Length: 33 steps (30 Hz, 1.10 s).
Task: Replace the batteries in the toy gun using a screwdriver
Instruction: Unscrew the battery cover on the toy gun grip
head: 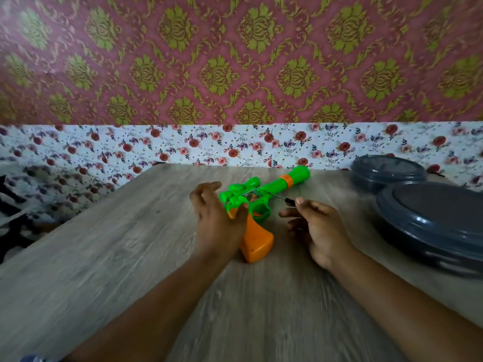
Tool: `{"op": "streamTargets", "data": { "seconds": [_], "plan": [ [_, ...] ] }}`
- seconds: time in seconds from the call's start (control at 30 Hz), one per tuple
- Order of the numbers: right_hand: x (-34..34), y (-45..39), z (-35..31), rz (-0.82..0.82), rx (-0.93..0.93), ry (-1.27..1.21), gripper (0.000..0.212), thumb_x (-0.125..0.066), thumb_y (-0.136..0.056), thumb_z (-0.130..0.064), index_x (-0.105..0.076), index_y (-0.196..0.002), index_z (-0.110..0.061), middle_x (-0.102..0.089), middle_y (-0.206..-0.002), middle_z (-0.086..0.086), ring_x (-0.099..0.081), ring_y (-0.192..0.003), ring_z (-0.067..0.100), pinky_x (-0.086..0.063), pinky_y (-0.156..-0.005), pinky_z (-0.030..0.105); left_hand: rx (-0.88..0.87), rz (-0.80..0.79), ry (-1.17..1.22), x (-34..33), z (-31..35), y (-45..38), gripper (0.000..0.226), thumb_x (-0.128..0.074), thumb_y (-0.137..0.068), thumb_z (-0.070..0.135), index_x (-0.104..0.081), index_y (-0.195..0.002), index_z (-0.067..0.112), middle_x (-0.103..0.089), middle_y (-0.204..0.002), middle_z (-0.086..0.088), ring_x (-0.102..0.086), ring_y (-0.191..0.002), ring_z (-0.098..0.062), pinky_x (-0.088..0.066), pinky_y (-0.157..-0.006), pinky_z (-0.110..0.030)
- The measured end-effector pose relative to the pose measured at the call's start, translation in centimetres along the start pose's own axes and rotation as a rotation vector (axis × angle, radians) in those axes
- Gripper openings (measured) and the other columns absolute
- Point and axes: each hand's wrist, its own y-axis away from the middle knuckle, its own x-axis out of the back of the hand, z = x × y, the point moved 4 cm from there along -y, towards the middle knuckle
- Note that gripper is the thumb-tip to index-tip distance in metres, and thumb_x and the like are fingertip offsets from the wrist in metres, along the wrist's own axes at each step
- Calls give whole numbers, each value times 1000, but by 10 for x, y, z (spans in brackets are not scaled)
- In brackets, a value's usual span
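Observation:
A green toy gun (261,190) with an orange grip (257,240) lies on its side in the middle of the wooden table (130,244), barrel pointing to the far right. My left hand (218,220) lies over the gun's rear and the top of the grip, fingers spread, thumb by the trigger guard. A small dark screwdriver (286,200) lies right of the gun, its thin shaft pointing at the gun body. My right hand (312,226) hovers just behind it, fingers apart, the thumb tip at the end of the handle. No batteries are visible.
Two dark grey round lidded containers stand at the right: a large one (433,220) near the table's right edge and a smaller one (386,172) behind it. A flowered wall runs close behind the table's far edge.

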Motion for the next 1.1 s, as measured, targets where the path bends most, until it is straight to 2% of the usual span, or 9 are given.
{"op": "streamTargets", "data": {
  "seconds": [0.13,0.23,0.3,0.4,0.6,0.77,0.83,0.97,1.1],
  "plan": [
    [1,-5,3,9,1,-21,19,-43,-96,-16,-61,-100,-9,-69,-86,7,-60,-45,11,-46,-41,22,216,-261,-376,-6,-5,-3,72,-56,-81,57,-39,-132,8,-41,-132,-16,-42,-124,-34,-37,-98,-37],
    [2,-4,3,21,4,-7,21,-43,-96,-16,-61,-103,-8,-69,-84,7,-59,-45,12,-46,-40,21,190,-461,-646,-5,2,-10,63,-47,-76,73,-55,-89,13,-57,-92,-10,-58,-98,-28,-40,-70,-29],
    [2,-4,2,26,12,12,21,-44,-96,-16,-62,-104,-8,-68,-81,7,-59,-45,12,-46,-40,21,207,-553,-706,-7,5,-11,63,-42,-73,79,-47,-65,17,-53,-71,-5,-58,-82,-25,-36,-61,-27],
    [1,-4,1,17,8,39,21,-45,-96,-17,-63,-102,-9,-69,-80,6,-59,-47,14,-47,-44,22,224,-553,-719,-14,10,-15,59,-48,-73,76,-52,-81,18,-52,-79,-5,-56,-85,-24,-36,-64,-27],
    [-1,-3,3,-62,-15,52,18,-47,-94,-14,-64,-89,-14,-70,-76,5,-61,-50,14,-46,-48,22,329,-422,-456,-16,-2,-26,45,-64,-73,57,-53,-78,13,-49,-67,-3,-51,-67,-18,-28,-49,-26],
    [-9,-4,-1,-89,-34,22,15,-55,-89,-10,-68,-83,-13,-71,-68,3,-62,-50,11,-47,-55,24,318,-329,-151,-7,-11,-31,36,-72,-73,42,-54,-67,11,-59,-72,-14,-58,-71,-29,-41,-61,-30],
    [-11,-2,1,-89,-27,41,13,-58,-86,-8,-69,-81,-13,-71,-63,1,-60,-49,10,-46,-54,24,358,-323,36,-3,-9,-27,30,-78,-68,33,-58,-74,11,-64,-78,-14,-63,-74,-30,-50,-70,-36],
    [3,1,1,-20,4,40,15,-56,-87,-6,-67,-78,-12,-66,-58,2,-55,-43,8,-42,-46,21,427,-365,301,-13,-1,-13,62,-81,-66,20,-47,-117,9,-65,-90,-9,-69,-78,-32,-56,-79,-50],
    [0,2,2,12,27,52,18,-53,-91,-13,-63,-76,-12,-63,-51,1,-53,-40,9,-43,-41,19,479,-449,416,-16,-7,-12,47,-68,-81,8,-38,-117,12,-68,-100,-17,-69,-73,-34,-57,-77,-50]
  ]
}}
